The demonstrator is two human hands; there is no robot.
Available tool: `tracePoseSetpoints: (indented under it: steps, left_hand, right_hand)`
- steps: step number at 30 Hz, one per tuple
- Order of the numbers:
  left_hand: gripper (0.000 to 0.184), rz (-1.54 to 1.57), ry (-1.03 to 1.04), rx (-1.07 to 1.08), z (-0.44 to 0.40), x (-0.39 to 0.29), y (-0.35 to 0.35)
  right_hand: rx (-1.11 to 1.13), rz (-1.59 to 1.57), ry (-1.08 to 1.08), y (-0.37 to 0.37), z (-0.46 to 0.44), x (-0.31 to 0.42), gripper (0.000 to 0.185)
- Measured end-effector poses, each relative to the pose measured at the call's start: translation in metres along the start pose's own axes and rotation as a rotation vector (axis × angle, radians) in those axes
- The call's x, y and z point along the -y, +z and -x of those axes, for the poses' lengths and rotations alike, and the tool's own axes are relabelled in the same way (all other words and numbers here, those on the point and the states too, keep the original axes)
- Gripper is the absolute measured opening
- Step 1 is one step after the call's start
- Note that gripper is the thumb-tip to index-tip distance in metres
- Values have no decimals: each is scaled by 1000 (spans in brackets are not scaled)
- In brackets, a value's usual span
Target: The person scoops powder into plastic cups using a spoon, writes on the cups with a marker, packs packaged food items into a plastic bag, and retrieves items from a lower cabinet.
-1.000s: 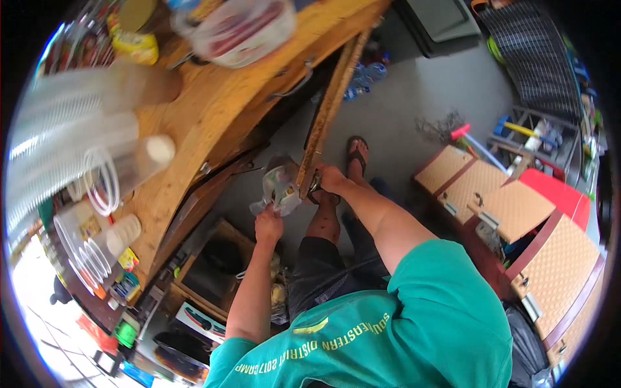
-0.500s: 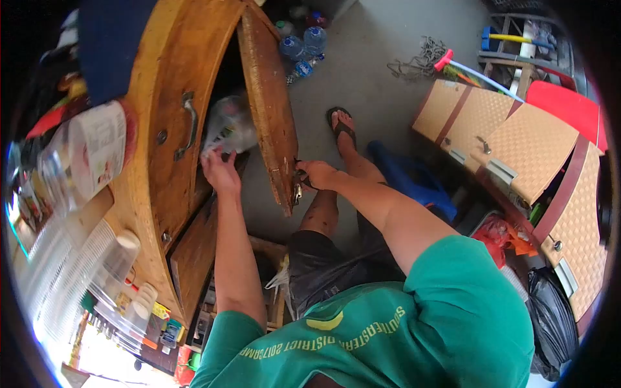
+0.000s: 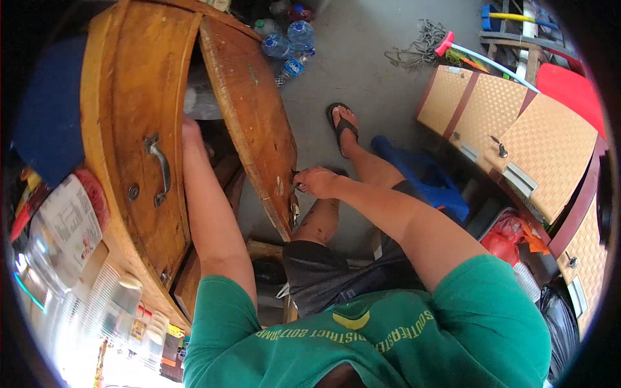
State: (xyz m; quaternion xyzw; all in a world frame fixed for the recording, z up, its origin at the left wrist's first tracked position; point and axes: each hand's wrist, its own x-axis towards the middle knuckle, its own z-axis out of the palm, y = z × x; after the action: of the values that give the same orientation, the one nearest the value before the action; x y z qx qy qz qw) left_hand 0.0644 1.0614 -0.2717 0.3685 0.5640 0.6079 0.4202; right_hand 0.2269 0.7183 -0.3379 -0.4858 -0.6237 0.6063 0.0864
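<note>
My right hand (image 3: 315, 182) is closed at the outer edge of an open wooden cabinet door (image 3: 249, 103), beside its metal latch (image 3: 294, 210). My left arm reaches into the dark opening behind the door. Only the back part of my left hand (image 3: 191, 131) shows at the opening's edge; its fingers are hidden inside. Just beyond it, a clear plastic item (image 3: 202, 103) is partly visible in the cabinet. A drawer front with a metal handle (image 3: 158, 169) stands left of my left forearm.
Plastic bottles (image 3: 291, 48) lie on the floor behind the door. A blue plastic object (image 3: 420, 178) is beside my leg. Woven-pattern cabinet fronts (image 3: 533, 152) stand at the right. Clear containers (image 3: 65, 226) sit at the left. Tangled cord (image 3: 424, 45) lies on the floor.
My left hand has moved into the cabinet, taking the clear plastic bag inside. The door appears further left and wider in view. My right hand stays at the door's edge.
</note>
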Motion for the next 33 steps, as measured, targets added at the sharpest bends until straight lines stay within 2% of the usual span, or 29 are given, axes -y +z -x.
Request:
tracePoseSetpoints:
  steps: [1,3,7,10,15,17,19,21,28,30,33]
  left_hand:
    - [45,-12,39,-28,-8,-1,5]
    - [45,-30,78,-48,-24,-3,9]
    - [45,-57,93,-40,-43,10,11]
    - [46,-79,76,-26,-54,29,8]
    - [46,-99,29,0,-75,54,7]
    - [46,-109,-5,14,-81,63,5]
    - [46,-131,-56,33,-83,71,0]
    - [46,-162,-139,57,-83,82,-8]
    - [47,-283,-545,115,-65,131,-49]
    - [47,-313,-620,102,-58,137,-56]
    - [48,-380,-663,41,-48,141,-67]
  right_hand:
    - [-8,-11,8,2,0,-2,38]
    - [189,-28,125,-7,-2,3,58]
    - [92,-31,60,1,0,-2,59]
    - [88,-59,50,5,-1,-5,56]
    - [-69,-57,-91,23,-3,-20,46]
    - [-43,-87,-67,24,-3,-22,45]
    - [-18,-116,-53,22,-3,-18,43]
    - [-127,-106,-87,25,-2,-17,41]
    - [-81,-95,-117,22,-4,-18,40]
    - [-164,-116,-147,24,-4,-19,39]
    - [-53,-162,-130,22,-8,-23,41]
